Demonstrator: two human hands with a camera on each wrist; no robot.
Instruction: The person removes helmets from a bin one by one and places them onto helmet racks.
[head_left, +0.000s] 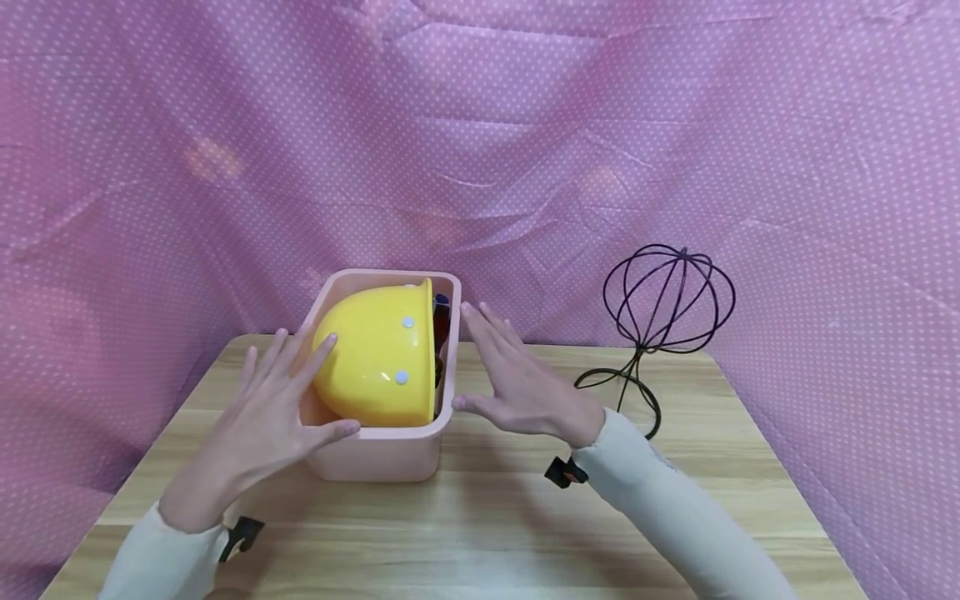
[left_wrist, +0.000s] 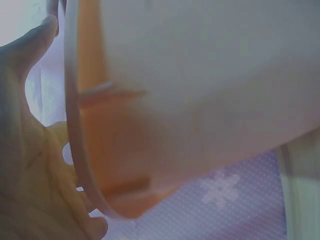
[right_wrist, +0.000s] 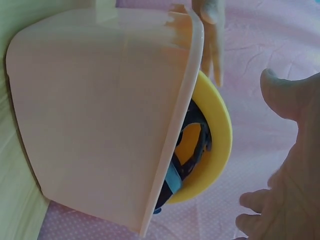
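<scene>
A yellow hard hat (head_left: 372, 354) lies on its side in a pale pink plastic bin (head_left: 375, 454), its brim turned right. In the right wrist view the hat's dark inner straps (right_wrist: 197, 137) show above the bin's rim. My left hand (head_left: 258, 421) is spread over the bin's left rim, close to the hat; whether it touches is unclear. My right hand (head_left: 525, 387) is held with straight fingers just off the bin's right rim, holding nothing. Something dark and reddish (head_left: 441, 325) sits between the hat's brim and the bin's right wall, partly hidden.
A black wire stand (head_left: 637, 346) with a round cage-like top stands at the right rear of the wooden table (head_left: 495, 533). Pink dotted cloth (head_left: 480, 167) hangs behind the table and along its sides. A small black device is strapped at each wrist.
</scene>
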